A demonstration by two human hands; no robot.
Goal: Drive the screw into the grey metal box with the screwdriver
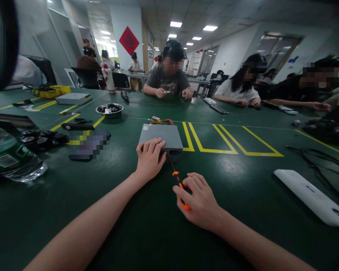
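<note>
A grey metal computer power supply lies on the green table, a bundle of coloured wires coming out of its far side. My left hand grips its near left part, fingers over the top and thumb at the front face. My right hand is closed round the orange and black handle of a screwdriver. The thin shaft points up and away, its tip at the supply's near face, close to my left thumb. Whether the tip sits in a screw is too small to tell.
To the left are a water bottle, a dark pixelated flat object and a metal bowl holding small parts. A long white device and black cables lie at right. Several people sit across the table.
</note>
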